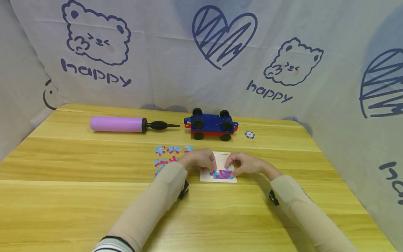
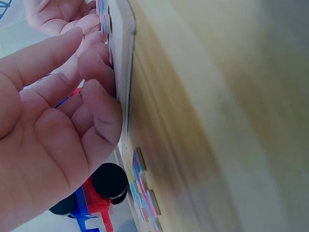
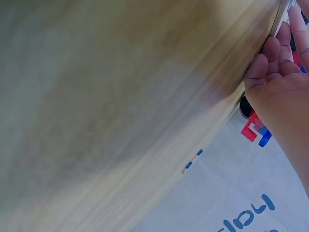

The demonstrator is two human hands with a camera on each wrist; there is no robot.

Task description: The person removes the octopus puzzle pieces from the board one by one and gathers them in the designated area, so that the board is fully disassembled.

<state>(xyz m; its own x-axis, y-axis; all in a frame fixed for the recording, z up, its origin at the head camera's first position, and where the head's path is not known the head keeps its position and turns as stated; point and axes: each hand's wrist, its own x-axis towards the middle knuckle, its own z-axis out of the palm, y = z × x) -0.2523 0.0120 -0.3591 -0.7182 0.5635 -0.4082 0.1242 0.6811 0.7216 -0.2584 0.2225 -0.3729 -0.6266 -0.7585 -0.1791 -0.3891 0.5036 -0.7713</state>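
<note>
Puzzle board: flat white square on the wooden tabletop, under both hands.
Left hand: curled fingertips press the board's left edge.
Right hand: curled fingers pinch a pink-blue piece.
Loose pieces: left of the board.
Left wrist view: fingertips on the board's thin rim.

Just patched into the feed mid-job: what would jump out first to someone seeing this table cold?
Both hands, the left hand and right hand, meet over a white puzzle tray at mid-table, fingertips on the pink-and-blue pieces fitted along its near edge. Loose puzzle pieces lie just left of it. Behind sit a blue toy car and a purple pump.
</note>
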